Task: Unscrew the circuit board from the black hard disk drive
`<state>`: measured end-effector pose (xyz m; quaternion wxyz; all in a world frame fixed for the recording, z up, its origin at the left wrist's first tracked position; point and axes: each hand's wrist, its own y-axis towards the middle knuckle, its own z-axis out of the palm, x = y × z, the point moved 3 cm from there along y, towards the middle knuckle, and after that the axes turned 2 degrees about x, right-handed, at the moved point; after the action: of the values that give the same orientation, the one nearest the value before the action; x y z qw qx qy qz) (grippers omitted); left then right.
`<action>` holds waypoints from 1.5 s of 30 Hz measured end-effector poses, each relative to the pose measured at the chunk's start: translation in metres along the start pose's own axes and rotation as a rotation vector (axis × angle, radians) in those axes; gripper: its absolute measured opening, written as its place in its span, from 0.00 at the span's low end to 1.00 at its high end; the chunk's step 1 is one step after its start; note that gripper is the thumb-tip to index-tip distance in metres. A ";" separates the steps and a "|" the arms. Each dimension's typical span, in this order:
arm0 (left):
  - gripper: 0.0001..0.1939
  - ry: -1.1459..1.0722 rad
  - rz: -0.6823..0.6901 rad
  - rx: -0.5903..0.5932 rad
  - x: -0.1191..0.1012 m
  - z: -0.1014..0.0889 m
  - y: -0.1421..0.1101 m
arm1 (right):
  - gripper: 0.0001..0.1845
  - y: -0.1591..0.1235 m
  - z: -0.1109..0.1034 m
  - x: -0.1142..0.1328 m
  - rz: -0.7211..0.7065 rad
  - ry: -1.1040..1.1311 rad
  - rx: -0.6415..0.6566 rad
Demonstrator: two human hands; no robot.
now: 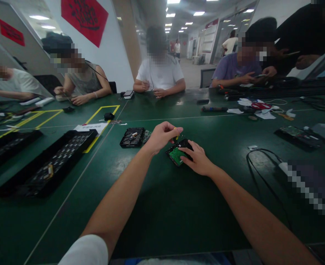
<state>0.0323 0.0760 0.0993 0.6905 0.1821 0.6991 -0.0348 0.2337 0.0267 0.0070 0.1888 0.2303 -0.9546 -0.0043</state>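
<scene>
My left hand (161,137) is closed in a pinch on a small yellow-handled tool (176,138), probably a screwdriver; its tip is too small to make out. Directly below lies a black device with a green circuit board (175,156), tilted at an angle on the table. My right hand (197,158) grips this device from the right, fingers along its far edge and thumb over the board. Left of my left hand sits another black square device (132,137) with a small pale piece on top. A grey part (146,137) beside it is partly hidden by my wrist.
Long black trays (60,154) stand on the left of the green table (162,221). A black cable (251,158) curves at the right, near another open device with a board (296,135). Paper scraps (264,112) lie farther back. Several people sit across the table.
</scene>
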 end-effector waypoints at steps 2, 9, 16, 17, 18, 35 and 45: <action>0.22 0.013 -0.006 -0.023 0.000 0.000 0.000 | 0.29 0.001 0.001 -0.001 -0.002 0.000 -0.004; 0.14 0.008 0.016 0.033 0.000 -0.006 0.001 | 0.28 0.000 0.003 -0.002 -0.002 -0.003 -0.024; 0.19 -0.021 -0.015 0.123 0.001 -0.003 0.000 | 0.28 -0.001 0.002 0.001 0.001 0.004 -0.021; 0.19 -0.028 -0.020 0.134 0.001 -0.002 0.000 | 0.28 -0.001 0.001 0.001 0.003 0.008 -0.019; 0.20 -0.032 -0.026 0.149 0.001 -0.002 -0.001 | 0.28 -0.001 0.001 0.001 0.004 0.012 -0.016; 0.16 0.065 0.069 0.135 -0.006 -0.006 -0.002 | 0.28 0.000 0.005 -0.003 -0.011 -0.005 -0.044; 0.15 -0.139 -0.008 0.222 -0.007 -0.008 -0.002 | 0.28 0.000 0.007 -0.004 -0.019 -0.019 -0.045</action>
<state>0.0239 0.0748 0.1064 0.7129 0.2517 0.6420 -0.1273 0.2349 0.0280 -0.0007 0.1846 0.2349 -0.9539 -0.0299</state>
